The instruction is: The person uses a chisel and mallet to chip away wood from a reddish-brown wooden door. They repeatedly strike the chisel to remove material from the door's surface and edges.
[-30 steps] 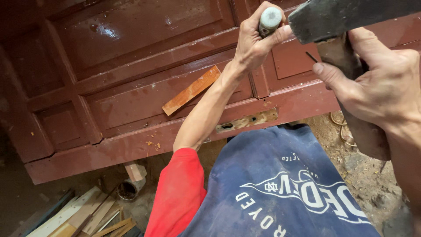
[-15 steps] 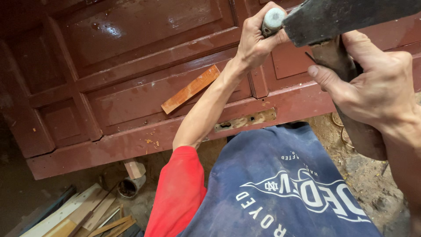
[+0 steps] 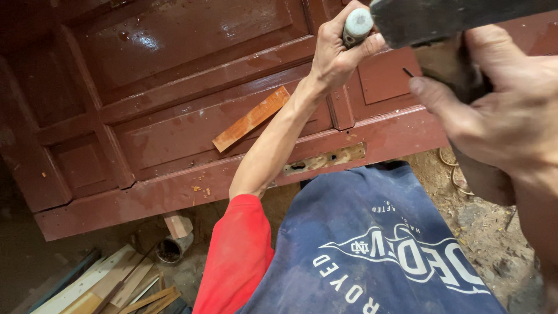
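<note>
Since a second ago your right hand has swung nearer, gripping the dark hammer — keep it square over the red-brown door, left hand clenched steady around the chisel handle

- Your right hand is motion-blurred; you cannot tell its fingers apart, and the wrist runs off the right edge.
- The dark hammer head is cut by the top edge; your right hand hides its handle.
- Your left hand covers all but the pale rounded end of the chisel handle; its blade is hidden.
- The door runs off the top and left edges.
- The wood offcuts are cut by the bottom edge.
</note>
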